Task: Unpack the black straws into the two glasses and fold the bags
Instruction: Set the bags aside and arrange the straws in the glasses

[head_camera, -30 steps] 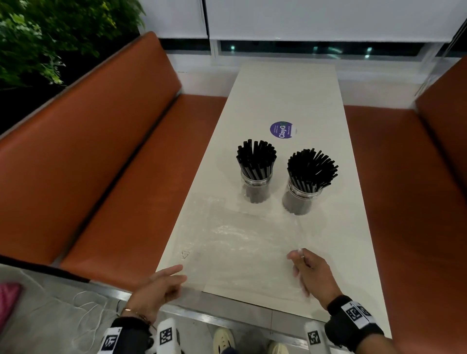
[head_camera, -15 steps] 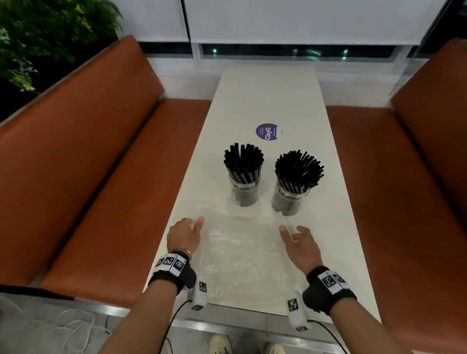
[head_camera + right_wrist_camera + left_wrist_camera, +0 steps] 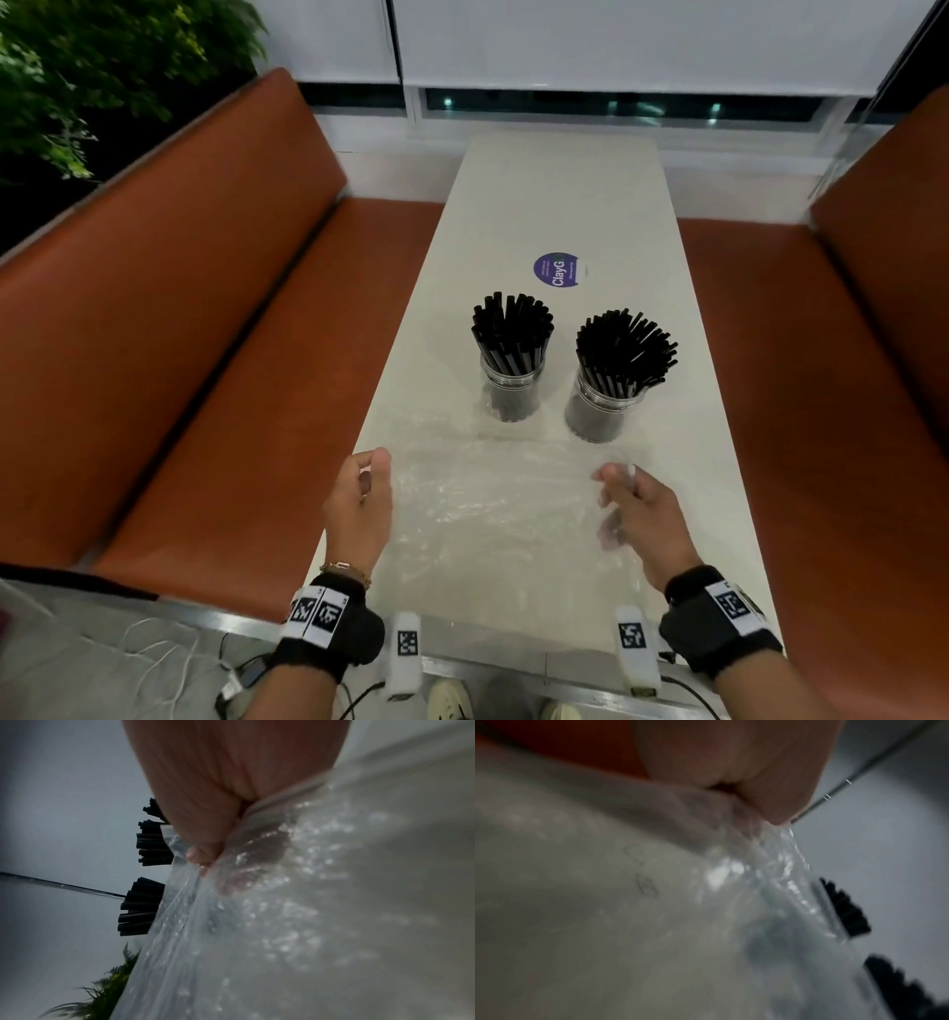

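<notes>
Two glasses stand side by side mid-table, each packed with black straws: the left glass (image 3: 510,391) and the right glass (image 3: 602,414). A clear plastic bag (image 3: 493,501) lies spread on the white table (image 3: 565,205) in front of them. My left hand (image 3: 371,475) pinches the bag's left edge, lifting it a little; the left wrist view shows the film (image 3: 770,866) bunched under my fingers. My right hand (image 3: 619,480) pinches the bag's right edge, and the right wrist view shows the plastic (image 3: 257,882) gathered against the thumb. Straw tips (image 3: 151,843) show beyond it.
A round purple sticker (image 3: 557,269) sits on the table behind the glasses. Orange benches (image 3: 205,360) run along both sides. A green plant (image 3: 77,67) stands at the far left. Cables (image 3: 169,652) lie on the floor near my feet.
Both hands moved forward from the near table edge to the bag's far corners and closed on its edges. The head view has shifted closer and lower.
</notes>
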